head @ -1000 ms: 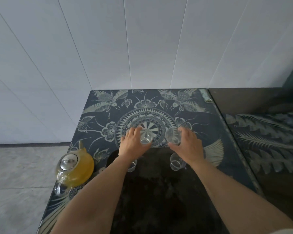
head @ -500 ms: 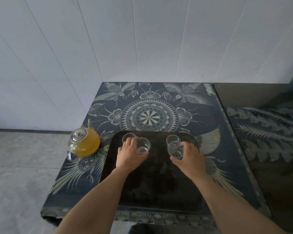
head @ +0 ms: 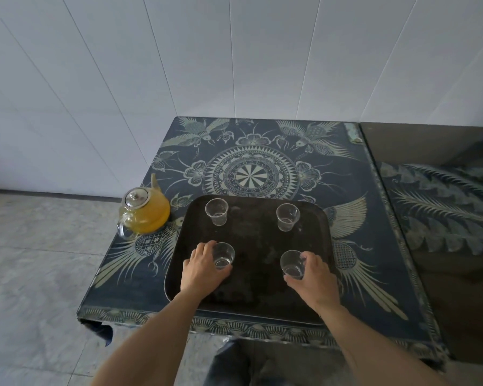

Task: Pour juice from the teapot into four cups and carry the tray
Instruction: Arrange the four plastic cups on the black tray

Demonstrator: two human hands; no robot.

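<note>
— What is gripped by the hands?
— The lower-left cup [head: 223, 255] is clasped by the left hand [head: 202, 270], the lower-right cup [head: 292, 264] by the right hand [head: 310, 277]; both cups appear empty.
— And the rest?
— Two more cups [head: 217, 211] [head: 287, 217] are seen standing free at the upper end of the dark tray [head: 257, 246]. The teapot [head: 144, 211], filled with yellow juice, is set on the patterned table [head: 374, 260] just beside the tray, at centre left of the frame.

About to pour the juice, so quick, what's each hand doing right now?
Left hand: closed around the near-left cup on the tray.
Right hand: closed around the near-right cup.
</note>
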